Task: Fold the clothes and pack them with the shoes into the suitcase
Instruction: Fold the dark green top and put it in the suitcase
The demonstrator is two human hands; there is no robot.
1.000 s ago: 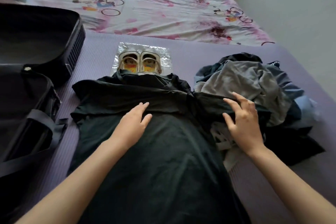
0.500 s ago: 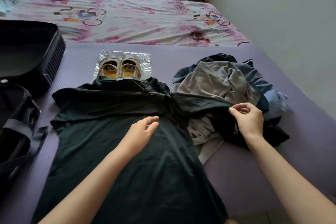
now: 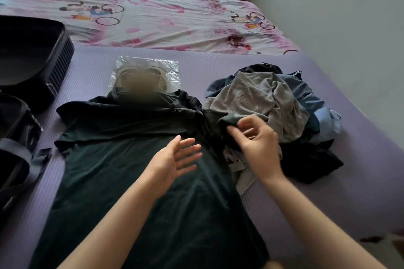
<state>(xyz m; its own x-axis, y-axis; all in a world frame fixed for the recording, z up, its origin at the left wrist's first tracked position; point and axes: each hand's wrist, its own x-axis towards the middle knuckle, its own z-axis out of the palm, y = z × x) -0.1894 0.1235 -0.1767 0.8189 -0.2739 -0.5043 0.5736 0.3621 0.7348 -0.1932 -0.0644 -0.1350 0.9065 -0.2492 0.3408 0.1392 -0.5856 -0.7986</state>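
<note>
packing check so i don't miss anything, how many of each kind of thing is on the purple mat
suitcase: 1
dark shirt: 1
heap of clothes: 1
shoes: 2
plastic bag: 1
total: 6

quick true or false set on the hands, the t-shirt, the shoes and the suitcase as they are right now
1. The dark green T-shirt lies spread out on the purple mat. True.
2. The left hand grips a suitcase strap. False: it is open, fingers spread, over the T-shirt.
3. The right hand pinches the T-shirt's sleeve. True.
4. The shoes are packed in the suitcase. False: they sit in a clear plastic bag on the mat, just beyond the T-shirt's collar; the suitcase lies open to the left.
5. A grey garment tops the pile of clothes right of the T-shirt. True.
</note>
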